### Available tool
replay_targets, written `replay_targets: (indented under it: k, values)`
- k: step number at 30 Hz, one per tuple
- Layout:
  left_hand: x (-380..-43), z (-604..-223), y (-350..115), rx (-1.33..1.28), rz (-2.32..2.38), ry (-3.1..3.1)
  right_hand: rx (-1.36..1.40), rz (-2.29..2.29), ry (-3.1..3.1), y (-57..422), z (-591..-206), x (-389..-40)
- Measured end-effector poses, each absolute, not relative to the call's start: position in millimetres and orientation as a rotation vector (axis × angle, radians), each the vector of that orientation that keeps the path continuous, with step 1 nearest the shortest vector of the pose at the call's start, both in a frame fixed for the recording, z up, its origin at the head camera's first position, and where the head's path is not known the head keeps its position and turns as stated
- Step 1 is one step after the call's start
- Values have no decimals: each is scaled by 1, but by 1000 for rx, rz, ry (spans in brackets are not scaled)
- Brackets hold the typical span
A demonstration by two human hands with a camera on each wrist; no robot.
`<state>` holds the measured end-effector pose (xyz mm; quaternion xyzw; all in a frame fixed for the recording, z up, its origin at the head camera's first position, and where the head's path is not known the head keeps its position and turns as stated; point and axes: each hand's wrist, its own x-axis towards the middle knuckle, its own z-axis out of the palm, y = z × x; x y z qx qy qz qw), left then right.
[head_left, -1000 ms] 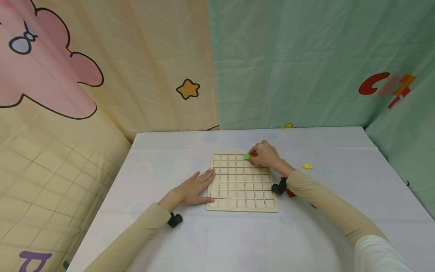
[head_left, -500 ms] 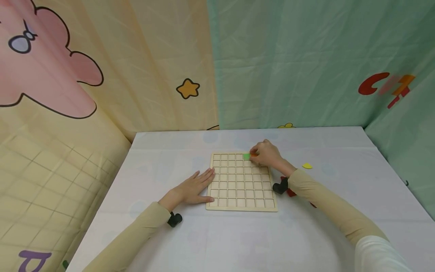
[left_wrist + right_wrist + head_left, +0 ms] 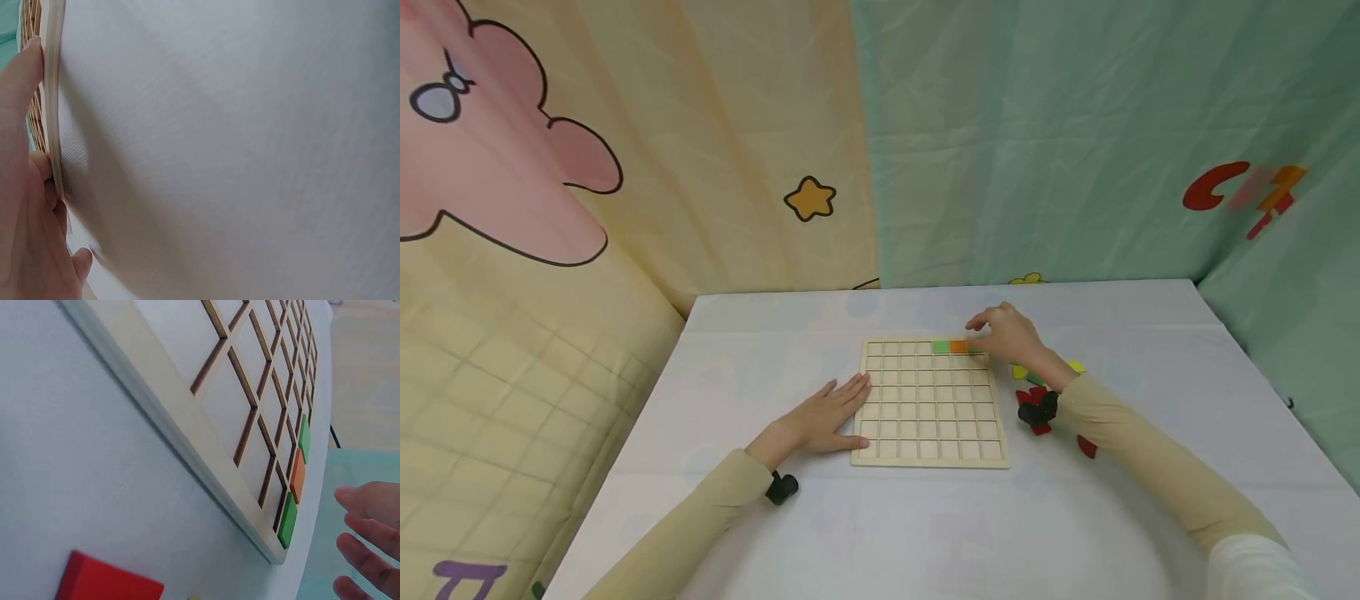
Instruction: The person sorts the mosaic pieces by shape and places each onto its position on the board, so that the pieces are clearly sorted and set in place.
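Note:
A wooden grid board [image 3: 928, 463] lies flat on the white table. In its far row, at the right end, sit a light green tile [image 3: 304, 439], an orange tile [image 3: 298, 476] and a darker green tile [image 3: 287, 520] in the corner cell. My left hand [image 3: 823, 421] rests along the board's left side, fingers straight and thumb spread. Just off the far right corner, my right hand [image 3: 1011, 337] hovers with its fingers apart and nothing between them. In the head view it partly covers the corner tile.
Right of the board lie several red pieces [image 3: 1041, 429], with yellow pieces [image 3: 1077, 367] and a green piece [image 3: 1033, 379] near my right wrist. That forearm hides part of them. One red piece [image 3: 109, 581] shows up close in the right wrist view. Curtains stand behind the table.
My right hand has let go of the orange tile and shifted right, its fingers now parted. The orange tile lies uncovered beside the light green one. My left hand stays in place.

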<state>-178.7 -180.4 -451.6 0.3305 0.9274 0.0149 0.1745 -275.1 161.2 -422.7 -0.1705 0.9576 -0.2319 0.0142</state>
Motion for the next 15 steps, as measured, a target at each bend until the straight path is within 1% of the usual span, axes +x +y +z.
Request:
replay_targets:
  k: [15]
  values:
    - [-179,-454,-183,953,56,2635,-447,-698,2981,202,-421,-261]
